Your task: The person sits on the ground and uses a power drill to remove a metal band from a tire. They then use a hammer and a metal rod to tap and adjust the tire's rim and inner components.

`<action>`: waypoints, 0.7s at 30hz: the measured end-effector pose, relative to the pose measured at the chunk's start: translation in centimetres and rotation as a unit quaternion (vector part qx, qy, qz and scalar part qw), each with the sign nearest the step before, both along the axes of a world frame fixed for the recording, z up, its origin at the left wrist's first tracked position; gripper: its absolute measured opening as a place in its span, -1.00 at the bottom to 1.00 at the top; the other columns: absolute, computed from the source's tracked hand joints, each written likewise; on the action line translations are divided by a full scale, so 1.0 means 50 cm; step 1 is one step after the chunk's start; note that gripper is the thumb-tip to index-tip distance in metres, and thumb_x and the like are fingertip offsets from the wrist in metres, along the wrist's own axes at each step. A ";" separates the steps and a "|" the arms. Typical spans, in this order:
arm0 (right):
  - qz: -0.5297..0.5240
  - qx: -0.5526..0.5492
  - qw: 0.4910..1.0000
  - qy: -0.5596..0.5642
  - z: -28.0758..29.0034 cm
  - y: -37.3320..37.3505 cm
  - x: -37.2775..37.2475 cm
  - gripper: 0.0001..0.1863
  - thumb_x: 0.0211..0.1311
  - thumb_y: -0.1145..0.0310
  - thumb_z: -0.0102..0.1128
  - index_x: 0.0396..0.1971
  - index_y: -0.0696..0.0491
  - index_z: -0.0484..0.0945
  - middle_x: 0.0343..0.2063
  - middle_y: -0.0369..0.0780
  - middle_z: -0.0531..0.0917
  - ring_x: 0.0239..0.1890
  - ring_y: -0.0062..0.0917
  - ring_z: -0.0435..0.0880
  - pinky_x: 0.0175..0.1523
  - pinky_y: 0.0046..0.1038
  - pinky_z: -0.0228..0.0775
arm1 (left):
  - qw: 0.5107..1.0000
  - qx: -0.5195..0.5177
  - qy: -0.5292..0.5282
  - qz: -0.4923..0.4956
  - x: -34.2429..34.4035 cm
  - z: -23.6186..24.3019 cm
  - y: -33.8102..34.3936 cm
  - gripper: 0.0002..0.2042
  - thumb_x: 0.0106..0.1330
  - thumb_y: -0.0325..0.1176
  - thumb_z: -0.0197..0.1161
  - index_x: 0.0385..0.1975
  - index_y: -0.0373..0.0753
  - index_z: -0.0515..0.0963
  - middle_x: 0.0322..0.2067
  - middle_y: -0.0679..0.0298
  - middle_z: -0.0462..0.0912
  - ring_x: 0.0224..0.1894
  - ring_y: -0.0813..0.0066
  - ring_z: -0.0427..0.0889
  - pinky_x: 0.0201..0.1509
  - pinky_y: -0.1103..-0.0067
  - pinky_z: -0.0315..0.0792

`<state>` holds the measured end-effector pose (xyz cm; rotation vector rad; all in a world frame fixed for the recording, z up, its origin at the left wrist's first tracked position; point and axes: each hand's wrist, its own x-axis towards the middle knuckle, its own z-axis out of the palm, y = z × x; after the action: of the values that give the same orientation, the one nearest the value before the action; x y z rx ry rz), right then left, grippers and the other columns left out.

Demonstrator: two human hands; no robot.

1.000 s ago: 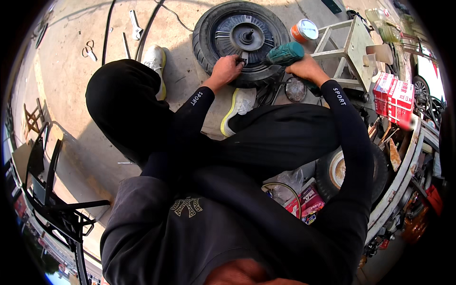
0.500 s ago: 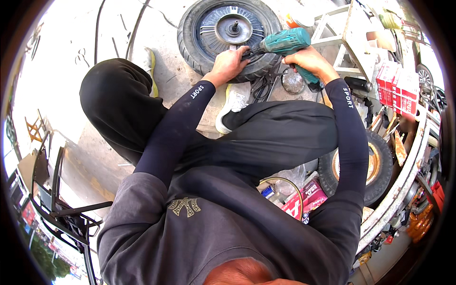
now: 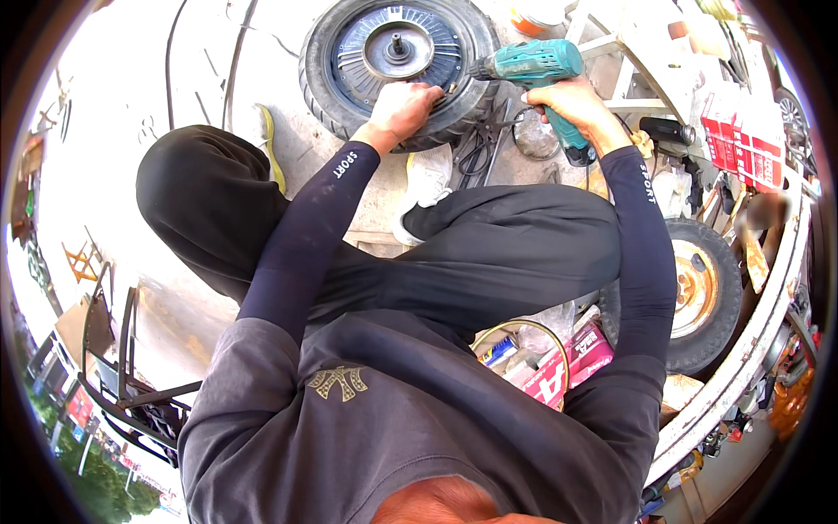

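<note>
A wheel with a ribbed metal hub (image 3: 397, 54) and black tyre (image 3: 318, 61) lies flat in front of me. My left hand (image 3: 403, 113) rests on its near side, fingers curled at the hub's edge around something small that I cannot make out. My right hand (image 3: 567, 109) grips a teal power drill (image 3: 532, 59); its chuck points left, over the tyre's right side, just above and right of my left fingertips. Beside the drill's base lies a round metal object (image 3: 531, 133). Pliers and cables (image 3: 480, 148) sit below the tyre.
A white metal frame (image 3: 624, 65) stands at right, near a red-and-white box (image 3: 742, 140). A second wheel with a rusty rim (image 3: 694, 288) lies among clutter by my right knee. A black metal chair (image 3: 122, 384) is at left; loose cables (image 3: 231, 52) cross the floor.
The view has shifted and brightened, with the wheel now higher and further left in it. The drill's chuck has lifted slightly away from my left fingers, which remain at the rim.
</note>
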<state>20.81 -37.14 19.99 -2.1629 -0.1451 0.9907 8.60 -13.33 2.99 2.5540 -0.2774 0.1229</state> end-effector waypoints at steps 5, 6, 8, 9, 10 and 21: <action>-0.029 0.000 1.000 -0.003 -0.034 -0.020 0.007 -0.81 0.06 0.36 0.37 -0.44 0.17 0.62 -0.59 -0.27 0.61 -0.57 -0.60 0.57 -0.39 -0.53 0.42 | 0.997 0.043 0.030 -0.062 0.023 0.020 0.011 -0.78 0.27 -0.32 0.19 -0.12 -0.12 0.63 -0.41 0.15 0.69 -0.32 0.12 0.69 -0.23 0.31 0.55; -0.028 0.015 0.999 0.010 -0.037 -0.019 0.010 -0.81 0.07 0.36 0.36 -0.44 0.17 0.62 -0.58 -0.27 0.61 -0.57 -0.60 0.57 -0.40 -0.52 0.42 | 0.995 0.054 0.038 -0.070 0.023 0.019 0.013 -0.78 0.27 -0.32 0.19 -0.12 -0.12 0.63 -0.41 0.16 0.69 -0.32 0.13 0.69 -0.23 0.32 0.55; -0.025 0.047 0.998 0.036 -0.041 -0.013 0.019 -0.81 0.07 0.36 0.36 -0.43 0.18 0.62 -0.58 -0.27 0.61 -0.57 -0.61 0.57 -0.40 -0.52 0.43 | 0.998 0.023 0.023 -0.055 0.022 0.012 0.018 -0.79 0.29 -0.31 0.21 -0.13 -0.13 0.63 -0.40 0.16 0.70 -0.31 0.14 0.69 -0.22 0.33 0.55; -0.024 0.047 0.998 0.030 -0.047 -0.012 0.021 -0.81 0.07 0.36 0.36 -0.42 0.17 0.62 -0.58 -0.27 0.61 -0.57 -0.61 0.57 -0.40 -0.52 0.43 | 0.999 0.004 0.016 -0.048 0.021 0.012 0.015 -0.80 0.29 -0.30 0.22 -0.13 -0.13 0.63 -0.40 0.17 0.70 -0.31 0.15 0.69 -0.22 0.34 0.54; -0.022 0.047 0.998 0.025 -0.055 -0.008 0.024 -0.81 0.07 0.36 0.36 -0.42 0.17 0.62 -0.57 -0.27 0.61 -0.57 -0.61 0.57 -0.40 -0.52 0.43 | 0.999 -0.001 0.016 -0.044 0.020 0.012 0.015 -0.80 0.29 -0.30 0.22 -0.13 -0.13 0.63 -0.40 0.17 0.70 -0.31 0.15 0.69 -0.22 0.34 0.54; -0.009 0.022 0.999 0.037 -0.085 0.011 0.044 -0.81 0.05 0.37 0.36 -0.40 0.17 0.62 -0.58 -0.28 0.61 -0.60 -0.63 0.56 -0.42 -0.51 0.44 | 0.999 -0.025 0.006 -0.033 0.018 0.014 0.013 -0.82 0.29 -0.29 0.25 -0.16 -0.13 0.62 -0.41 0.17 0.69 -0.32 0.15 0.69 -0.22 0.34 0.54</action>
<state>23.03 -36.58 15.72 -2.0816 -0.1119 1.0457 9.48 -12.67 3.72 2.4933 -0.3488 0.0892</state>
